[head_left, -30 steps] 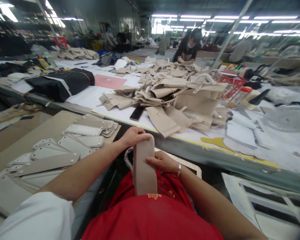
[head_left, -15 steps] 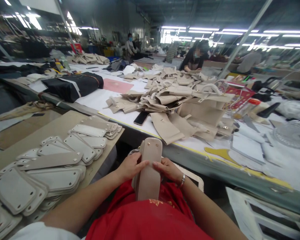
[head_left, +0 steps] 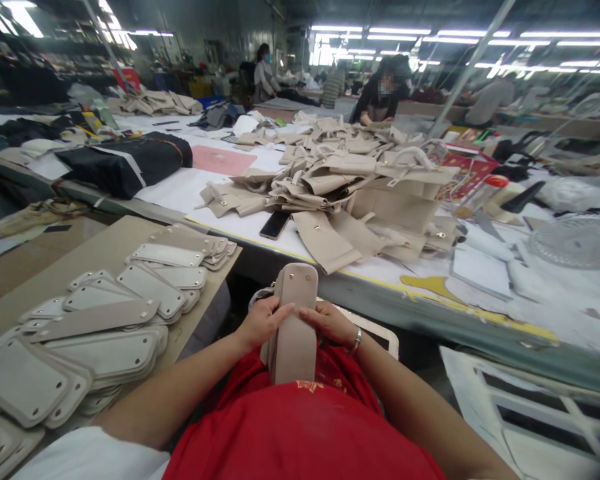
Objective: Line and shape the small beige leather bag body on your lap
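Note:
A beige bag [head_left: 300, 340] stands on end in my lap, its long narrow bottom panel turned toward me. Two small metal studs show near the rounded upper end of that panel. My left hand [head_left: 266, 321] grips the bag's left edge, thumb lying on the panel. From the other side my right hand [head_left: 333, 322] holds it, thumb pressed near the right edge; the other fingers are mostly hidden behind the bag. To my left, many pale bag-bottom pieces [head_left: 105, 357] with corner holes lie in stacks on a board [head_left: 200, 303].
Across the long table [head_left: 260, 245] spreads a heap of beige bag parts [head_left: 340, 180]. A phone [head_left: 275, 225] lies by its near edge, and a black wrapped bundle [head_left: 127, 163] farther left. A clear round fan cover [head_left: 577, 240] sits right. A co-worker [head_left: 384, 93] leans over the far side.
The view has shifted slightly, so the surroundings sit a little farther left and higher. Both hands keep the same hold on the bag.

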Tool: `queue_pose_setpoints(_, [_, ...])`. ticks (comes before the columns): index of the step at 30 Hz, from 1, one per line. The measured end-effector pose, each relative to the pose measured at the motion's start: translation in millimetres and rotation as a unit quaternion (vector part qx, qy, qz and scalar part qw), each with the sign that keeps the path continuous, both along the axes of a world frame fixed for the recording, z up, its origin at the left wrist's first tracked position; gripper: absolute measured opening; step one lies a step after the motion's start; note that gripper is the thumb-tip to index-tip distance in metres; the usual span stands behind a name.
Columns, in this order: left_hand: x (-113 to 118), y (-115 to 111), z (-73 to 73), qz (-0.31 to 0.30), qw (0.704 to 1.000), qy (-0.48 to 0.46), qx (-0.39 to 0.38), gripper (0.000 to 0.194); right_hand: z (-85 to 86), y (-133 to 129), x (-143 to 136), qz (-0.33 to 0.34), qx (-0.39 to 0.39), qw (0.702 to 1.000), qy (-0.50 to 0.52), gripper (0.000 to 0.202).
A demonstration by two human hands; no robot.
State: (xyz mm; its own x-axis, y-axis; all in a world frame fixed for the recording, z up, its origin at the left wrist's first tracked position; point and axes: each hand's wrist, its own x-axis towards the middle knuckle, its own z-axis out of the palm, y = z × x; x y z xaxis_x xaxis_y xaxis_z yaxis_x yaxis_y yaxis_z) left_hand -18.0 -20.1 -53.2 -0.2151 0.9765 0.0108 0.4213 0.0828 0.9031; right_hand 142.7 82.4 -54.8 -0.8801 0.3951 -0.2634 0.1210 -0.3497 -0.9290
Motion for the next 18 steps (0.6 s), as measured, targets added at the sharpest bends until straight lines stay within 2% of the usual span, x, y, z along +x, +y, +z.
queue_pose_setpoints(6, [0.1,-25.4,-17.9,-0.073,0.995,-0.002,-0.067,0.044,-11.7,-1.7,-0.5,-0.016,-0.051,0.998,0.026,0.045])
queue_pose_setpoints(10, [6.9,-30.4,-24.1,-0.067,0.99,-0.09,-0.089,0.05,-18.6,-1.8,-1.8,-0.005,-0.059,0.997,0.04,0.048])
queue_pose_setpoints(14, [16.0,-27.6,-24.9,-0.055,0.97,-0.222,-0.089,0.05,-18.3,-1.8,-4.7,-0.015,-0.043,0.998,0.031,0.046])
queue_pose_setpoints(18, [21.4,-26.4,-25.4,-0.016,0.958,-0.271,-0.093,0.049,-14.6,0.3,-7.5,-0.008,0.012,1.0,-0.004,0.044])
